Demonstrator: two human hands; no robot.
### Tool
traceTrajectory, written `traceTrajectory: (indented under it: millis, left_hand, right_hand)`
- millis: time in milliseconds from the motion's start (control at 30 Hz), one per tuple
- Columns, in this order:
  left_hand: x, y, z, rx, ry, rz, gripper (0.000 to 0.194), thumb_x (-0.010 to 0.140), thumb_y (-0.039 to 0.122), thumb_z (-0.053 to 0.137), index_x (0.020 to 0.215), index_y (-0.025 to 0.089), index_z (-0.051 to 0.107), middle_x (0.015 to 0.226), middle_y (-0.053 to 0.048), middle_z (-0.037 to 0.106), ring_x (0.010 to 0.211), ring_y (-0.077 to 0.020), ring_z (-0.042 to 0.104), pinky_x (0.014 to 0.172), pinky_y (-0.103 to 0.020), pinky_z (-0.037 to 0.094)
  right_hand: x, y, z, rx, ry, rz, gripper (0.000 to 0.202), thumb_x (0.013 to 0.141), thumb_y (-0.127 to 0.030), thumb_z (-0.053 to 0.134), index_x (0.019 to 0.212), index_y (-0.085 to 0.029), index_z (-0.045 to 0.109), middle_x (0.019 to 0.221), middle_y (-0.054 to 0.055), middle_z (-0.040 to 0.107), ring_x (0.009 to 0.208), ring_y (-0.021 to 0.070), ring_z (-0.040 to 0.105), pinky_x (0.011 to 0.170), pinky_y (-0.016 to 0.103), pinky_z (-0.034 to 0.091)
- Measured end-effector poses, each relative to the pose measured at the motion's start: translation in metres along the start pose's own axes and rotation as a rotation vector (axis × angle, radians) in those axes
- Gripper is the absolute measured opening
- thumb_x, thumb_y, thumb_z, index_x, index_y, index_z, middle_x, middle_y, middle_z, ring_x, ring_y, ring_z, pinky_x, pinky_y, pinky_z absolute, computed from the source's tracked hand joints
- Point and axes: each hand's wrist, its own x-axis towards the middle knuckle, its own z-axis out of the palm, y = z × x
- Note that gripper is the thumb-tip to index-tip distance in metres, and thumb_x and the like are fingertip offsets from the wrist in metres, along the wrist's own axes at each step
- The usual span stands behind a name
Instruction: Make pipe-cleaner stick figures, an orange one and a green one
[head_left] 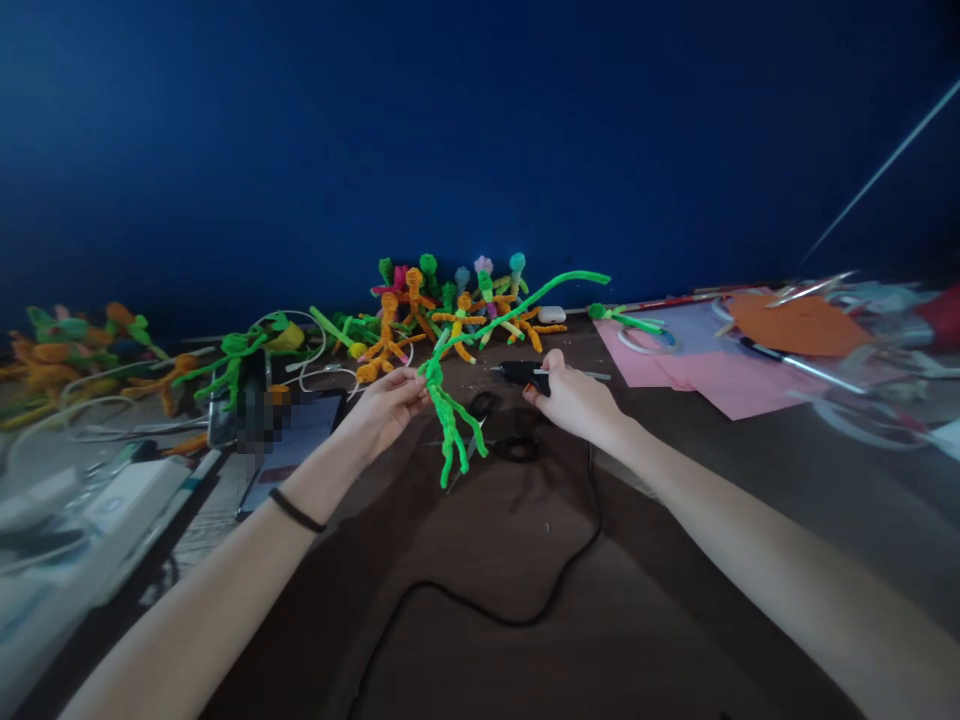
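Note:
My left hand (390,412) is closed, pinching a bright green pipe-cleaner figure (450,420) above the table. Several twisted legs hang from it, and one long straight green stem reaches up to the right. Its upper body is partly covered by my fingertips. My right hand (581,395) is wrapped round a black hot glue gun (521,373), whose nozzle points left toward the figure. A pale glue stick (598,376) shows behind the gun. Below and between my hands lie black-handled scissors (516,450), partly hidden by the green legs.
A black cord (487,622) winds across the dark table. Several finished pipe-cleaner figures (388,325) stand along the blue wall. To the left are a phone (296,440), white cables and a white power strip (112,530). Pink paper sheets (720,385) and an orange piece (799,322) lie right.

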Motion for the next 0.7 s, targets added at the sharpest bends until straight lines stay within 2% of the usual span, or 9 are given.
traceTrajectory:
  millis: [133, 200, 267, 333, 400, 500, 600, 700]
  left_hand:
    - [0.001, -0.004, -0.001, 0.004, -0.037, -0.007, 0.01, 0.065, 0.007, 0.065, 0.06, 0.012, 0.057, 0.058, 0.0, 0.058, 0.055, -0.0077, 0.056, 0.058, -0.018, 0.048]
    - [0.001, -0.005, -0.003, -0.004, -0.036, -0.008, 0.01, 0.065, 0.007, 0.064, 0.061, 0.012, 0.057, 0.058, 0.0, 0.058, 0.056, -0.0075, 0.056, 0.058, -0.018, 0.047]
    - [0.002, -0.006, -0.004, -0.019, -0.034, -0.008, 0.01, 0.066, 0.007, 0.064, 0.061, 0.012, 0.057, 0.059, 0.0, 0.057, 0.055, -0.0071, 0.056, 0.057, -0.017, 0.047]
    - [0.002, -0.006, -0.004, -0.036, -0.037, -0.015, 0.01, 0.067, 0.007, 0.063, 0.062, 0.012, 0.056, 0.059, 0.0, 0.057, 0.055, -0.0066, 0.055, 0.058, -0.016, 0.047]
    - [0.001, -0.007, -0.004, -0.048, -0.05, -0.019, 0.01, 0.067, 0.006, 0.062, 0.062, 0.012, 0.057, 0.059, 0.0, 0.056, 0.055, -0.0062, 0.055, 0.057, -0.016, 0.047]
    - [-0.001, -0.006, -0.002, -0.058, -0.058, -0.024, 0.009, 0.068, 0.005, 0.061, 0.063, 0.012, 0.057, 0.059, 0.0, 0.056, 0.055, -0.006, 0.054, 0.055, -0.014, 0.046]
    - [-0.005, -0.004, 0.002, -0.049, -0.06, -0.069, 0.01, 0.068, 0.006, 0.062, 0.063, 0.013, 0.056, 0.058, 0.001, 0.056, 0.054, -0.0065, 0.055, 0.055, -0.015, 0.047]
    - [-0.009, -0.002, 0.007, -0.043, -0.068, -0.109, 0.01, 0.069, 0.006, 0.061, 0.063, 0.013, 0.055, 0.057, 0.001, 0.055, 0.052, -0.0067, 0.054, 0.053, -0.016, 0.047]
  right_hand:
    - [0.005, 0.004, 0.002, 0.189, 0.05, -0.004, 0.032, 0.078, -0.035, 0.047, 0.101, -0.015, 0.037, 0.093, 0.015, 0.058, 0.075, 0.028, 0.06, 0.06, 0.036, 0.042]
    - [0.01, 0.005, 0.004, 0.463, 0.083, 0.032, 0.035, 0.076, -0.036, 0.05, 0.101, -0.017, 0.035, 0.092, 0.013, 0.057, 0.072, 0.0235, 0.059, 0.057, 0.034, 0.044]
    - [0.014, 0.003, 0.005, 0.845, 0.104, 0.088, 0.041, 0.07, -0.036, 0.058, 0.099, -0.018, 0.036, 0.089, 0.008, 0.056, 0.067, 0.0182, 0.058, 0.055, 0.031, 0.045]
    - [0.016, -0.001, 0.003, 1.184, 0.081, 0.111, 0.041, 0.061, -0.031, 0.066, 0.092, -0.017, 0.042, 0.083, 0.004, 0.057, 0.064, 0.0134, 0.056, 0.059, 0.029, 0.046]
    - [0.014, -0.006, 0.0, 1.395, -0.092, 0.07, 0.034, 0.055, -0.024, 0.071, 0.082, -0.015, 0.051, 0.077, 0.001, 0.058, 0.063, 0.0103, 0.055, 0.064, 0.027, 0.045]
    - [0.008, -0.012, -0.005, 1.506, -0.335, 0.097, 0.025, 0.054, -0.019, 0.07, 0.074, -0.013, 0.056, 0.066, -0.001, 0.057, 0.056, 0.0083, 0.053, 0.06, 0.026, 0.044]
    - [0.001, -0.016, -0.007, 1.546, -0.425, 0.054, 0.017, 0.055, -0.014, 0.067, 0.069, -0.013, 0.057, 0.064, 0.001, 0.059, 0.058, 0.0108, 0.056, 0.062, 0.028, 0.046]
    - [-0.003, -0.018, -0.009, 1.572, -0.504, -0.074, 0.018, 0.059, -0.012, 0.062, 0.077, -0.013, 0.059, 0.079, 0.005, 0.063, 0.071, 0.014, 0.061, 0.068, 0.029, 0.047]
